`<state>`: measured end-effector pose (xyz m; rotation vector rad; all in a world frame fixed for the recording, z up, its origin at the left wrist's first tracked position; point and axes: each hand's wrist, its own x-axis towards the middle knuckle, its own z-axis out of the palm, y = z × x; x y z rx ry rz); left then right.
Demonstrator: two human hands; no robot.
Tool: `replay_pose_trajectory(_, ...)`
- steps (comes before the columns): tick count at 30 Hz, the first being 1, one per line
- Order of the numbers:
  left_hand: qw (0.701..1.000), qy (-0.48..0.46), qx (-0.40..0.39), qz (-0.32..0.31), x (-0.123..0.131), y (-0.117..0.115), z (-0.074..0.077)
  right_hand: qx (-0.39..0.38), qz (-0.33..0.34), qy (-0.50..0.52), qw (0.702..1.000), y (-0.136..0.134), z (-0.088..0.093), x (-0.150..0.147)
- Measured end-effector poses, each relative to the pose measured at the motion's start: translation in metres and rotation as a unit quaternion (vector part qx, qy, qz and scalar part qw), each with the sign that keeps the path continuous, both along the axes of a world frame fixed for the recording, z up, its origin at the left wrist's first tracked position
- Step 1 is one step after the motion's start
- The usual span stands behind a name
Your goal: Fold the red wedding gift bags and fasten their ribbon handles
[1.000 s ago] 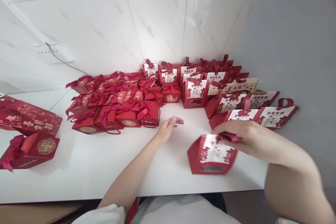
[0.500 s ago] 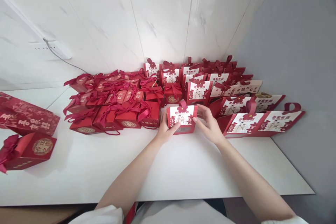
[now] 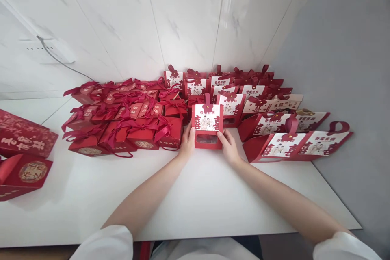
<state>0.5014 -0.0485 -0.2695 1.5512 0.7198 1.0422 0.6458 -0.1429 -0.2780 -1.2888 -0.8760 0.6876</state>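
Between my two hands is a red gift box point(image 3: 207, 124) with a white printed front, a clear window low down and a ribbon loop on top. It stands upright, its front facing me. My left hand point(image 3: 187, 143) is closed on its left side, the thumb on the front edge. On the opposite side my right hand point(image 3: 228, 145) grips the lower right edge with its thumb in front. Whether the box's base touches the table is hard to tell. Just behind it stands a similar gift box point(image 3: 230, 107).
Ribbon-tied red boxes point(image 3: 117, 134) stand in rows to the left. More looped gift boxes point(image 3: 282, 145) line the right, beside a grey wall point(image 3: 344, 69). Two larger red boxes point(image 3: 35, 172) sit at the far left of the white table point(image 3: 195, 199). A cable point(image 3: 62, 64) hangs along the tiled wall.
The gift box has tilted back upright and shows more of its front and window. My right hand has shifted down and closed on its right edge. The view has shifted slightly.
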Motion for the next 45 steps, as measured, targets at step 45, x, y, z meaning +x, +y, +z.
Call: replay_pose_trajectory(45, 0.999, -0.017, -0.038, -0.025, -0.004, -0.015, 0.000, -0.003, 0.051, -0.051, 0.997, -0.010, 0.000, 0.012)
